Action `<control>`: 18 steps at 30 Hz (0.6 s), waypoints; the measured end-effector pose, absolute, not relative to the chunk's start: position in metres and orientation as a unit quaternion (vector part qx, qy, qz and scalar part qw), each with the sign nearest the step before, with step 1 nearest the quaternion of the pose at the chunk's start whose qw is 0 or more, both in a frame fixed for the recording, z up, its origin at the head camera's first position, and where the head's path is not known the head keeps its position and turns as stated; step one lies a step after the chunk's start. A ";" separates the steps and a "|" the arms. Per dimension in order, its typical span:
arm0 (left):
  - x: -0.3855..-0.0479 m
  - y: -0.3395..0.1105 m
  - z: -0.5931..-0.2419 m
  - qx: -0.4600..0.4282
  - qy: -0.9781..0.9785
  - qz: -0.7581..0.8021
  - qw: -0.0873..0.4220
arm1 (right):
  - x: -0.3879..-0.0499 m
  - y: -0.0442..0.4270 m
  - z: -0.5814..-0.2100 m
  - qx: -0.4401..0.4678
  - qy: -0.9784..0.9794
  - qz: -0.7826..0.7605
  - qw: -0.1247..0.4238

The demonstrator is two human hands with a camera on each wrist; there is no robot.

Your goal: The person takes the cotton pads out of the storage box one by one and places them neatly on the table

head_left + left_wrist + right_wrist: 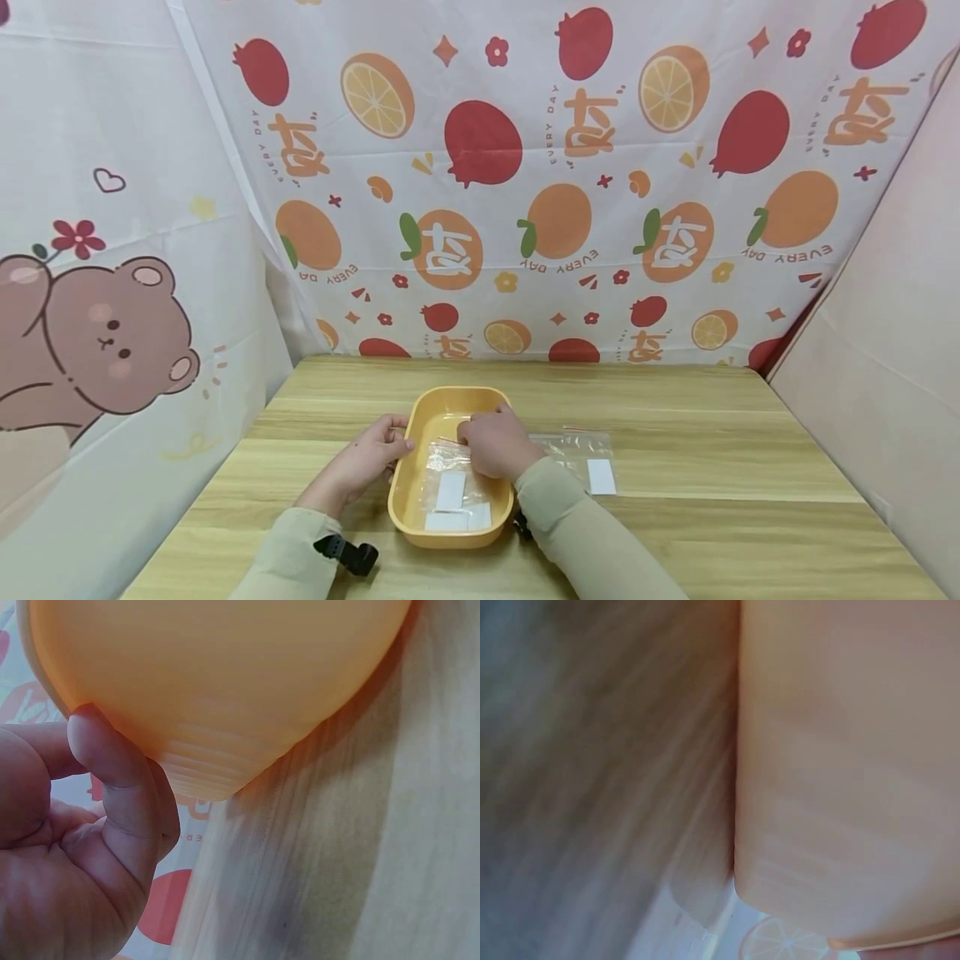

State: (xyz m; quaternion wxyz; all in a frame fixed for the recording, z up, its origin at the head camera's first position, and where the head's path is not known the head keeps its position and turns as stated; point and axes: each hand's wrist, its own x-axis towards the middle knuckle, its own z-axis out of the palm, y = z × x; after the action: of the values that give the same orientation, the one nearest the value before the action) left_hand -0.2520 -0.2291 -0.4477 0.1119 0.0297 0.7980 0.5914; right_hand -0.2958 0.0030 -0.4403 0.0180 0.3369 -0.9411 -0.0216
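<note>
Just nearside of my curled right hand (498,447), hold unclear, bags (452,490) lie in the tray (450,540), long axis pointing away; left hand (369,457) pinches the rim (391,500).

Left hand (371,457) — pinching, thumb uppermost | right hand (501,443) — curled, back upward

A wooden table (697,467) with pale yellowish grain runs back to a white curtain (525,83) printed with oranges (560,222), orange slices (377,96), red fruit (483,142), small flowers (497,52) and the words EVERY DAY (552,125); on the left hangs a pale cloth (150,108) bearing a brown bear (120,342) turned sideways and a red flower (78,240), with a heart outline (97,177) above; a plain, light-coloured panel (885,333) closes the right side.
</note>
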 end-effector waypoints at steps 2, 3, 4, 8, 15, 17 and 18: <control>-0.251 -0.229 -0.448 0.031 0.798 0.592 0.111 | -0.295 0.004 -0.440 0.338 -0.941 -0.009 0.022; -0.251 -0.229 -0.448 0.031 0.798 0.591 0.110 | -0.295 0.004 -0.439 0.339 -0.940 -0.005 0.024; -0.251 -0.229 -0.447 0.031 0.799 0.591 0.109 | -0.294 0.005 -0.439 0.340 -0.940 0.002 0.025; -0.252 -0.229 -0.446 0.031 0.798 0.592 0.109 | -0.293 0.006 -0.435 0.340 -0.940 0.027 0.031; -0.255 -0.229 -0.447 0.027 0.795 0.596 0.113 | -0.294 0.008 -0.436 0.341 -0.937 0.071 0.039; -0.255 -0.230 -0.447 0.028 0.793 0.598 0.114 | -0.295 0.009 -0.438 0.344 -0.935 0.078 0.039; -0.255 -0.230 -0.447 0.030 0.792 0.599 0.114 | -0.295 0.009 -0.438 0.345 -0.934 0.083 0.037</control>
State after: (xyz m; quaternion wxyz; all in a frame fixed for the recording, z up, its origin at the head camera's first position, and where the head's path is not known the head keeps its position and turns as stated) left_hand -0.2546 -0.2300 -0.4475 0.1143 0.0300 0.7922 0.5986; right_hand -0.2955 0.0087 -0.4383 0.0373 0.3452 -0.9341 0.0830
